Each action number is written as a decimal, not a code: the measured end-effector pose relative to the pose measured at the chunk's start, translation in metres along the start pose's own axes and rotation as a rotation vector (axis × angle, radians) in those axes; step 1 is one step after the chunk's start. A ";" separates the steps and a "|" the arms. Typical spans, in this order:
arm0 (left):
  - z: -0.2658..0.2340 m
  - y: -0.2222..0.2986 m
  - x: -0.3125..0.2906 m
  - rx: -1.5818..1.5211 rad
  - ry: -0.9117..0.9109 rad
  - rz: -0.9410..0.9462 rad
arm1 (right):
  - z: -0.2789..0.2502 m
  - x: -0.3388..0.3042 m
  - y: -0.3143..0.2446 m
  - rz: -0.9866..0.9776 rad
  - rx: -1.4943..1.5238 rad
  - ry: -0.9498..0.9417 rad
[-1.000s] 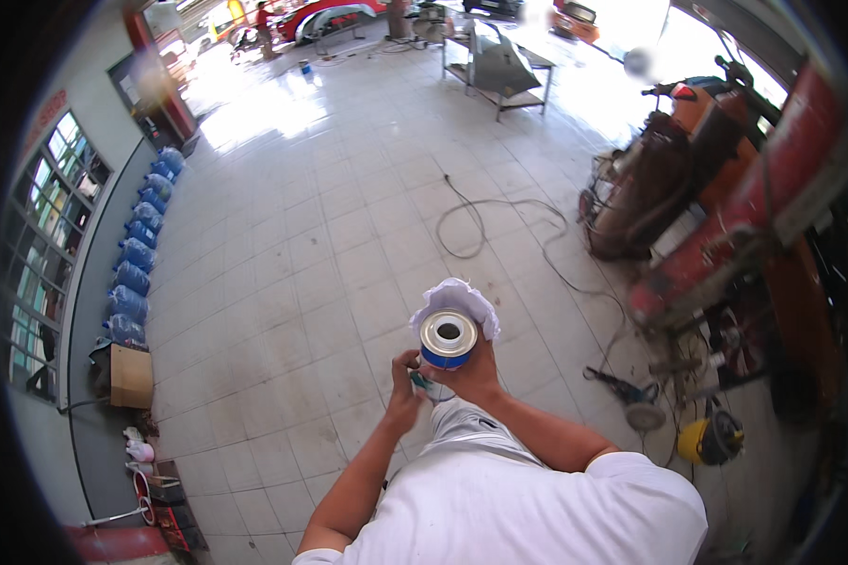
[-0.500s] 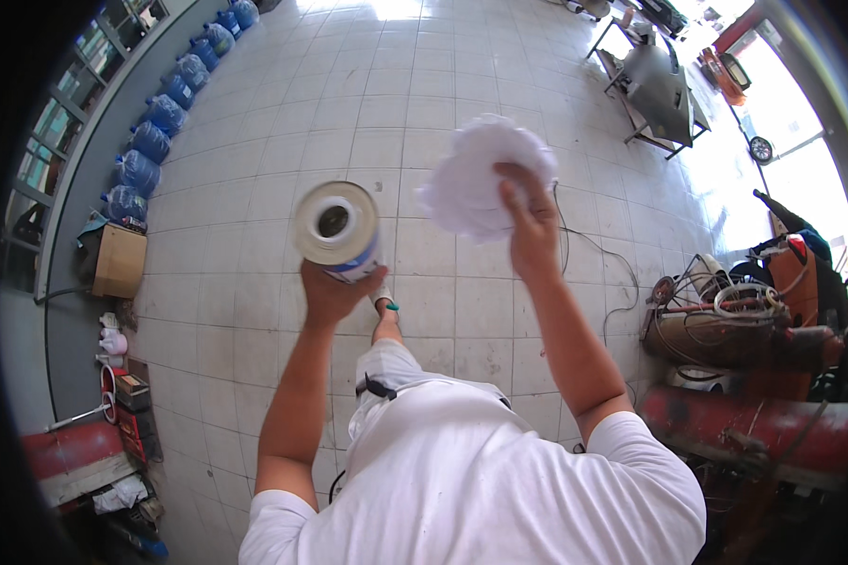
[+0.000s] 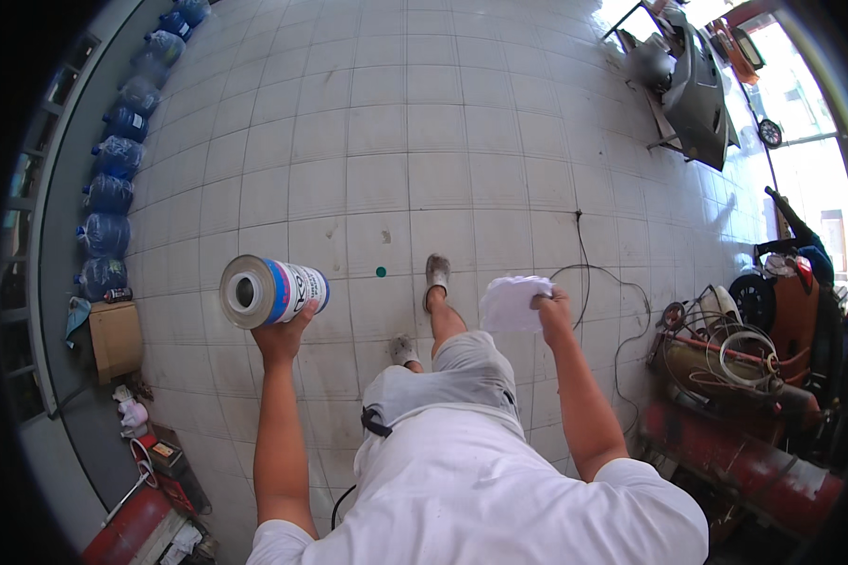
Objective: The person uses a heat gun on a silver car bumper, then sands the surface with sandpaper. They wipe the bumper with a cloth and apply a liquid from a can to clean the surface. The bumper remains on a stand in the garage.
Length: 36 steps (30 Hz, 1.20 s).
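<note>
My left hand (image 3: 283, 337) is wrapped round a metal can (image 3: 283, 286) with a white, blue and pink label. The can lies tilted on its side, its top facing left, and a round opening with a white collar shows there. Off to the right, my right hand (image 3: 556, 311) pinches a floppy white sheet or stack of sheets (image 3: 511, 305) with a wavy edge; whether it is paper or cloth I cannot tell. Both hands are held out above the tiled floor, well apart from each other.
Large blue water bottles (image 3: 107, 194) line the left wall, with a cardboard box (image 3: 115, 341) nearer me. A small green disc (image 3: 381, 272) lies on the floor. On the right, a black cable (image 3: 620, 282) runs toward a compressor tank (image 3: 725, 363); a grey panel (image 3: 699, 99) stands beyond.
My left hand has moved left and the can has tipped further over. The white sheets have come lower and nearer me. The floor view has shifted, and both my feet now show.
</note>
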<state>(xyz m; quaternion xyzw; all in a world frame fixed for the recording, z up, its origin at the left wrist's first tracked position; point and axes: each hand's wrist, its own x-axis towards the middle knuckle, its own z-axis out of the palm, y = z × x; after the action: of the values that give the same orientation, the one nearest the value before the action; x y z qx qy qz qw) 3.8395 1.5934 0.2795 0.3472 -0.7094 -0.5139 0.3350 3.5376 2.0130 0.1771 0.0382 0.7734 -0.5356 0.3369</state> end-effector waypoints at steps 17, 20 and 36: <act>0.093 -0.529 0.244 0.305 0.053 -0.197 | 0.497 0.583 0.219 0.050 -1.180 -0.299; 0.097 -0.581 0.260 0.373 -0.081 -0.158 | 0.516 0.623 0.279 -0.055 -1.142 -0.193; 0.013 -0.242 0.466 -0.057 -1.037 -0.024 | 0.559 0.363 -0.226 -1.104 -0.841 -0.882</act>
<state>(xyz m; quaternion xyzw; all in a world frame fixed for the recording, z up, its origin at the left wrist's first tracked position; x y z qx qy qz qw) 3.6157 1.1539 0.0989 0.0456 -0.7637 -0.6414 -0.0571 3.4313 1.3297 0.0432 -0.6913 0.6134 -0.2553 0.2840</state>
